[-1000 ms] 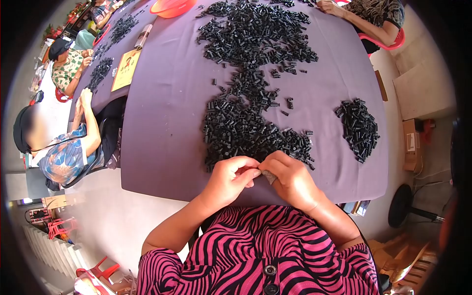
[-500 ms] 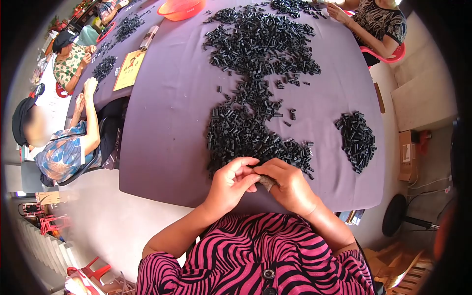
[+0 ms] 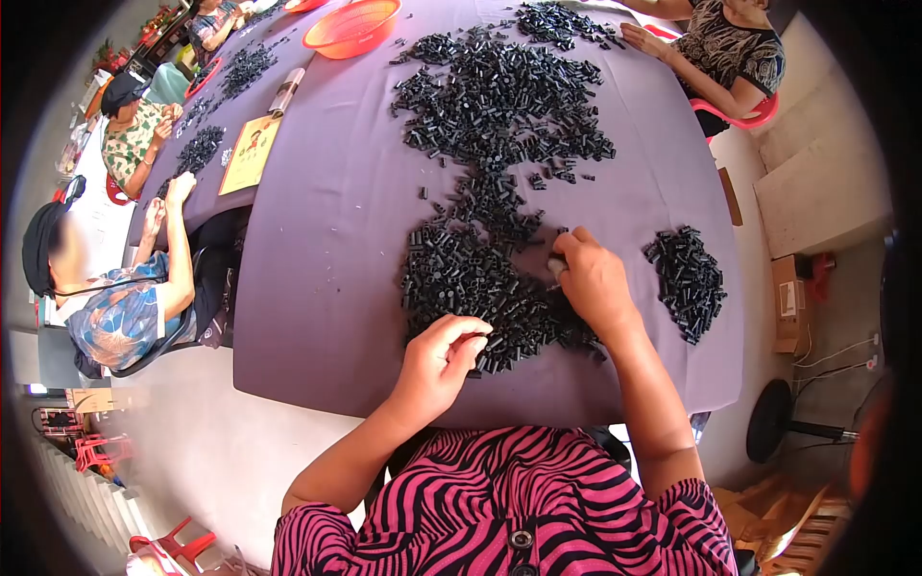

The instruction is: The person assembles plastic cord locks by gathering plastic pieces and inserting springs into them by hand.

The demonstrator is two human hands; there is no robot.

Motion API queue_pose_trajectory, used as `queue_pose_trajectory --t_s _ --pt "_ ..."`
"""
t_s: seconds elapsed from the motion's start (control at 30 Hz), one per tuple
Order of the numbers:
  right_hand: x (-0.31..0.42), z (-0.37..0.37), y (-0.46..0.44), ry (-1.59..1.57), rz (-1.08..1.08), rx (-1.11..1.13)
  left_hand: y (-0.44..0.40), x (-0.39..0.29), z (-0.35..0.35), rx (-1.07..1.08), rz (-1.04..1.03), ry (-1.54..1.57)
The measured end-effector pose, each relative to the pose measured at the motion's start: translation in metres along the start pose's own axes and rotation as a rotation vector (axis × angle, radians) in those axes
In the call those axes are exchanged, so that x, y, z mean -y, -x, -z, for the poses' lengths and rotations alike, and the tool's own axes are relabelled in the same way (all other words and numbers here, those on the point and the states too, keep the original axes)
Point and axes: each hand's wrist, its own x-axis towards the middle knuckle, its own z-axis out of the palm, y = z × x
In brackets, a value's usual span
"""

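Black cylindrical pieces (image 3: pixel 447 278) lie heaped on the bench (image 3: pixel 317 298), directly in front of the person; they are short and slightly glossy, some with round ends turned up, and overlap too densely to count. Left hand (image 3: pixel 440 370): at the heap's near edge, thumb and index fingertips close together; whether they clamp a piece cannot be told. Right hand (image 3: pixel 594 286): farther forward, at the heap's right side, fingers bent and pointing left; its grip cannot be told, and a greyish covering (image 3: pixel 556 266) shows at one finger. One separate pile (image 3: pixel 687 283) lies to the right, well apart. Beyond, a narrow neck (image 3: pixel 475 197) of pieces joins one broader heap (image 3: pixel 499 106). One yellow booklet (image 3: pixel 250 154) lies at left. One orange-red basket (image 3: pixel 352 31) stands farther off; a second basket (image 3: pixel 303 4) is cut off by the top edge. Four co-workers (image 3: pixel 120 322) are visible, three left, one right; the right one is partly cut off above.
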Motion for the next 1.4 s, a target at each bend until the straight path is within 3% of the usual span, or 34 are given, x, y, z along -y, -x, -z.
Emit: queue_pose_trajectory --t_s 0.13,0.23,0.33,0.37,0.57,0.67,0.87,0.97,1.27,1.4 --pt "-0.002 -0.005 -0.003 -0.032 0.068 0.001 -0.002 0.0 0.005 0.015 0.18 0.389" --pt "0.022 0.025 0.005 -0.403 -0.082 0.181 -0.003 0.001 0.006 0.024 0.209 0.445" --pt "0.044 0.036 0.024 -1.06 -0.326 0.376 -0.004 -0.004 0.002 0.045 0.255 0.447" --pt "0.046 0.034 0.031 -1.175 -0.291 0.415 -0.007 -0.008 -0.001 0.055 0.268 0.441" --pt "0.05 0.037 0.054 -1.399 -0.213 0.382 -0.006 -0.019 -0.011 0.073 0.212 0.468" --pt "0.049 0.043 0.054 -1.289 -0.079 0.33 -0.003 -0.025 -0.015 0.086 0.225 0.415" --pt "0.045 0.041 0.056 -1.291 -0.012 0.293 -0.004 -0.025 -0.019 0.055 0.249 0.449" --pt "0.052 0.047 0.055 -1.003 0.124 0.213 -0.002 -0.023 -0.017 0.067 0.247 0.449" --pt "0.062 0.046 0.051 -0.89 0.115 0.208 0.004 -0.019 -0.013 0.007 0.2 0.479" --pt "0.073 0.037 0.049 -0.751 0.24 0.132 0.003 -0.005 -0.014 -0.009 0.234 0.51"
